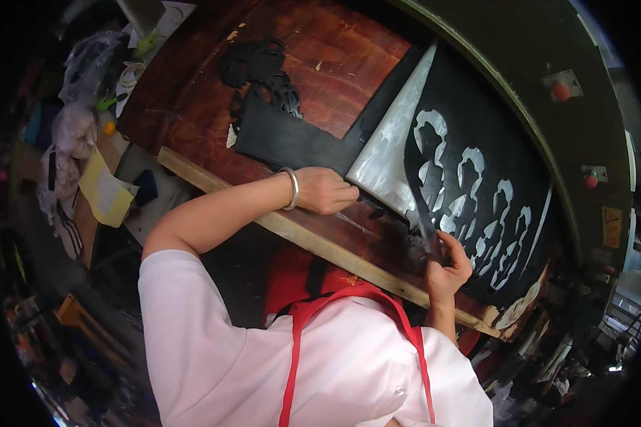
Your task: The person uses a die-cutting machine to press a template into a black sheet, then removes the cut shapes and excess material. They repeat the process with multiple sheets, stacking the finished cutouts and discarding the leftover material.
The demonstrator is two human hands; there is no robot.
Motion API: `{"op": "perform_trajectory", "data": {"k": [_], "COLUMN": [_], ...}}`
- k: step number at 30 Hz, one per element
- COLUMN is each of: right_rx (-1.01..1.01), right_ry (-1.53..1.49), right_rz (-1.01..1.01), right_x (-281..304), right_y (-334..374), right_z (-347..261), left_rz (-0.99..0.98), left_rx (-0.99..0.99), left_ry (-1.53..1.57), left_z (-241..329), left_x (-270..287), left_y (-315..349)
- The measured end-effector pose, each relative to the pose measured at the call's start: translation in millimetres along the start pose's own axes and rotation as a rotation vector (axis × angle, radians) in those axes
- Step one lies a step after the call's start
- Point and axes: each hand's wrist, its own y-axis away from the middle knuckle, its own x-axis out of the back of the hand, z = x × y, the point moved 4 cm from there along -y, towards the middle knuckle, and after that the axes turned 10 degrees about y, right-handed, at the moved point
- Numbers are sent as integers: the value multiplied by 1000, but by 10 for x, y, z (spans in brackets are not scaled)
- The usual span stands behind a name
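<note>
Near the edge of the reddish table [181, 117], the right hand [449, 267] pinches the raised, curling edge of a black sheet [495, 132]; to its left, the left hand [324, 191] is curled, its grip impossible to tell. The matte sheet lies on the right, pierced by wavy cut-outs, a silvery surface [390, 153] showing through. Far left, a clear plastic bag [92, 67] holds indistinct pale stuff [73, 132].
</note>
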Motion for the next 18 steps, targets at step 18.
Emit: {"op": "perform_trajectory", "data": {"k": [18], "right_rx": [-62], "right_ry": [-7], "right_rz": [-78], "right_x": [-36], "right_y": [91], "right_z": [69], "left_rz": [-25], "left_rx": [762], "left_ry": [-216], "left_z": [-794], "left_x": [232], "left_y": [90]}}
